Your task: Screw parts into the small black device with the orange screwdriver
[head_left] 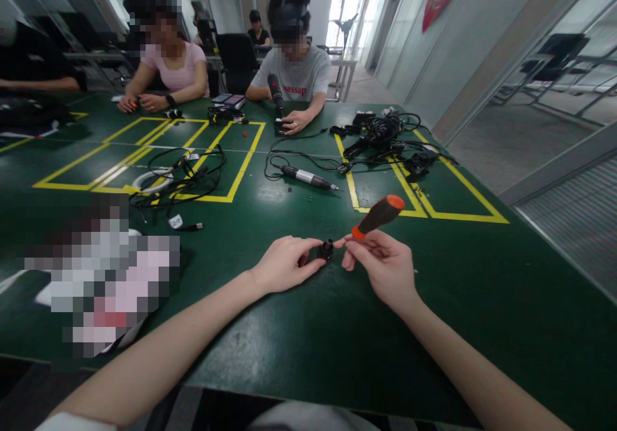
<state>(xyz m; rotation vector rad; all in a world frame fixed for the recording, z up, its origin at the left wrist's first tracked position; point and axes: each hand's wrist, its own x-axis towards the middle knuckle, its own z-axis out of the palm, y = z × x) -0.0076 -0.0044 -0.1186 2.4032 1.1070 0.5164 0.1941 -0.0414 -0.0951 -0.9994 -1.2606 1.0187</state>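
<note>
My left hand (289,263) rests on the green table (270,347), its thumb and fingers closed around a small black cylindrical part (326,250). The part stands upright on the tabletop. Just to the right of it, my right hand (383,267) holds a screwdriver (380,218) with a dark handle and orange ends. The handle tilts up and to the right above the fingers. The screwdriver's shaft and tip cannot be made out. The fingertips of my right hand are close to the black part.
An electric screwdriver (308,177) lies beyond my hands. Black cables (193,177) lie at the left, and a tangled cable pile (380,132) at the back right. Across the table a person (301,71) holds a power tool (276,94). Blurred objects (130,283) lie near left.
</note>
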